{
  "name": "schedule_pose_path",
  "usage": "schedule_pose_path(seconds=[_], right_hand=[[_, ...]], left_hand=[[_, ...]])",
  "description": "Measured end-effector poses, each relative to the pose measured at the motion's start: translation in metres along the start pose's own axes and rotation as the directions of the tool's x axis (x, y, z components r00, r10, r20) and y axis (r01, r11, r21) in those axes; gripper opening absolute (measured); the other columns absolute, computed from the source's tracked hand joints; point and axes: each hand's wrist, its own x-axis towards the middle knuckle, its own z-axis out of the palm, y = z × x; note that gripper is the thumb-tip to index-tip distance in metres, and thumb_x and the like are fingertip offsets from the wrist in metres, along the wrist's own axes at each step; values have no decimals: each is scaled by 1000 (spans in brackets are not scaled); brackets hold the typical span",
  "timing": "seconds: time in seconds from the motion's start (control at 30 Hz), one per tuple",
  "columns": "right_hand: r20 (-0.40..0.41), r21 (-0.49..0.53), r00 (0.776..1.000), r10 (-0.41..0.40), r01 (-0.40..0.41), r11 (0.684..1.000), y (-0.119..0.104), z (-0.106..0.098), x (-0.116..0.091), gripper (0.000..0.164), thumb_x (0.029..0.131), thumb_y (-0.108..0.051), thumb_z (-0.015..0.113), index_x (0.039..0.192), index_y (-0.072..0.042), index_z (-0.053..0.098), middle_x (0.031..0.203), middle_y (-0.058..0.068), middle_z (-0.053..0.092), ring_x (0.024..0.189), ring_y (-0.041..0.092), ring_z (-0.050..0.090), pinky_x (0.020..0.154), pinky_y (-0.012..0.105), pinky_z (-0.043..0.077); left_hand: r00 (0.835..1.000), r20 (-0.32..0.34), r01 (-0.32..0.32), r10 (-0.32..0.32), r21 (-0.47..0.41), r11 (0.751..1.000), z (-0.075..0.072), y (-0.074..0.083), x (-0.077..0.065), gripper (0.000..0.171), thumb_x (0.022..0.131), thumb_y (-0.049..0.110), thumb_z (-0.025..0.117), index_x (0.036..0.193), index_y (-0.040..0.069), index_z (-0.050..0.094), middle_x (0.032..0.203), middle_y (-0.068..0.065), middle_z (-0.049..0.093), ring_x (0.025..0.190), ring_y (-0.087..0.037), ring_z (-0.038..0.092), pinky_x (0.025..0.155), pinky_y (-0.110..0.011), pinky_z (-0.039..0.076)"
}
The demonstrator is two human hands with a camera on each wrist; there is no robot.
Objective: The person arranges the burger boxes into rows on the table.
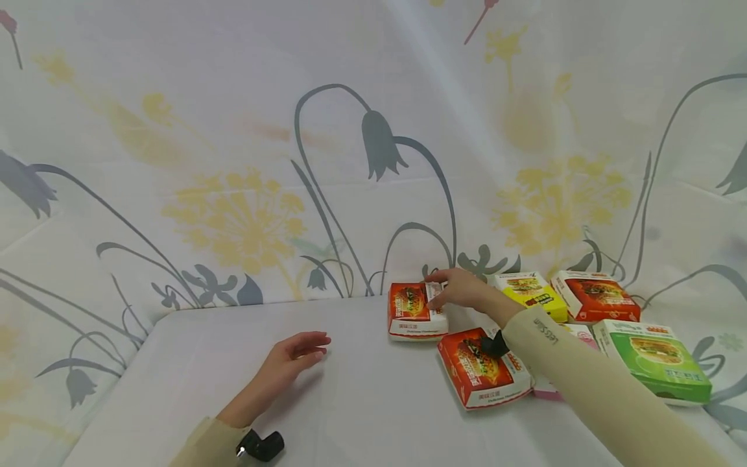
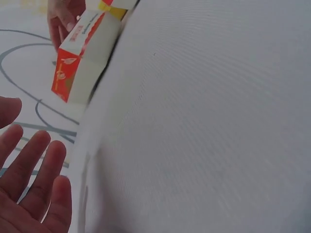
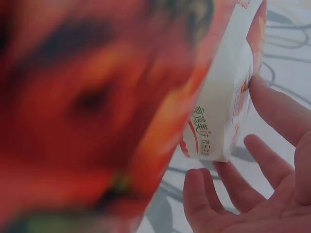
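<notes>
My right hand point(image 1: 461, 289) is at the right side of a small red and white burger box point(image 1: 410, 303), which stands on the white surface near the back. In the right wrist view the thumb point(image 3: 279, 109) meets that box point(image 3: 218, 111), and the other fingers lie spread by its edge. Another red burger box point(image 1: 480, 368) sits nearer, under the right wrist, and fills much of the right wrist view, blurred. Left of the boxes, my left hand point(image 1: 286, 360) hovers over the surface with relaxed fingers and nothing in them.
To the right are a yellow box point(image 1: 533, 293), a further red box point(image 1: 598, 295), a green box point(image 1: 653, 360) and a pink box point(image 1: 545, 391) partly covered by the right sleeve. A white flowered cloth point(image 1: 350, 194) hangs behind the surface.
</notes>
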Motion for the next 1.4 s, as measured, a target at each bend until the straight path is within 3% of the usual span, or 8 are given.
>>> schedule_pose_path(seconds=[0.17, 0.43, 0.83, 1.13, 1.4], right_hand=[[23, 57, 1000, 10, -11, 998, -10, 8, 2, 64, 82, -20, 81, 140, -7, 57, 147, 22, 46, 133, 42, 43, 106, 61, 35], [50, 93, 999, 20, -24, 995, -24, 20, 1, 62, 83, -18, 81, 140, -10, 58, 146, 18, 48, 134, 38, 41, 108, 60, 34], [71, 123, 997, 0, -8, 992, -42, 42, 7, 58, 81, -15, 82, 136, -14, 62, 143, 16, 52, 130, 38, 46, 105, 60, 37], [95, 154, 995, -23, 8, 988, -58, 60, 9, 55, 80, -13, 82, 133, -15, 65, 140, 9, 56, 127, 34, 49, 105, 56, 39], [87, 147, 995, -52, 39, 988, -72, 74, 9, 54, 79, -14, 83, 131, -16, 67, 140, 9, 55, 127, 31, 48, 105, 55, 40]], left_hand=[[1000, 29, 2, -2, -16, 1000, 8, 1, 11, 43, 95, 12, 67, 136, 0, 57, 130, -16, 63, 117, -26, 62, 94, -23, 49], [999, 7, 54, -54, -48, 997, 17, 4, 21, 44, 95, 18, 69, 136, 6, 59, 132, -12, 62, 120, -26, 59, 99, -39, 49], [997, -64, 38, -43, -64, 997, 23, 2, 29, 41, 95, 12, 67, 135, 9, 60, 136, -13, 59, 120, -28, 58, 94, -42, 51], [990, -114, 76, -85, -81, 994, 31, 9, 30, 47, 93, 14, 70, 138, 8, 58, 136, -14, 59, 123, -32, 55, 92, -45, 52], [989, -123, 80, -86, -55, 995, 28, 11, 28, 56, 92, 17, 71, 144, 11, 52, 144, -13, 52, 133, -35, 45, 105, -62, 36]])
